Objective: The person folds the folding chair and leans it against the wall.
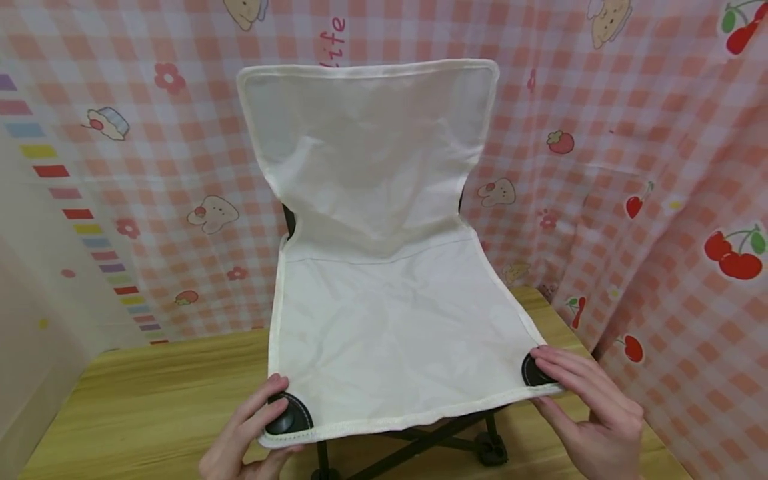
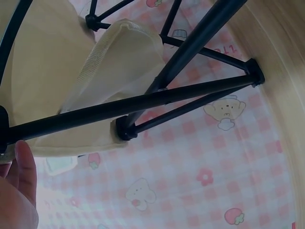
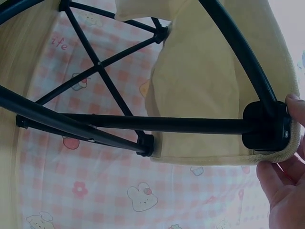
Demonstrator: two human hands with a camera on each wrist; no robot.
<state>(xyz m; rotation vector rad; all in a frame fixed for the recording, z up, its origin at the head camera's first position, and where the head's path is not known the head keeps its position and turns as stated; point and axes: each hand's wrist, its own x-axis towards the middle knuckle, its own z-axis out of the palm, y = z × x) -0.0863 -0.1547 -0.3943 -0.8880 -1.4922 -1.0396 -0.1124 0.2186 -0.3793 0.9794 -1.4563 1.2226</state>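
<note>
A folding chair [image 1: 384, 320] with a white fabric seat and backrest stands unfolded, its backrest upright at the far side. At the seat's front left corner, my left hand [image 1: 249, 430] pinches the edge, fingers over a black corner patch [image 1: 294, 415] and thumb below. My right hand [image 1: 591, 410] pinches the front right corner in the same way, fingertips on the other black patch [image 1: 533, 371]. Seen from beneath in the right wrist view, a black plastic joint [image 3: 267, 126] sits at the corner beside the fingers. Crossed black tubes [image 2: 138, 102] run under the seat in the left wrist view.
The chair stands on a wood-grain tabletop [image 1: 150, 400]. Behind it and along the right hangs a pink checked curtain [image 1: 180, 167] with cartoon prints. A black foot [image 1: 491, 448] of the frame shows below the seat. A pale wall [image 1: 36, 280] borders the left side.
</note>
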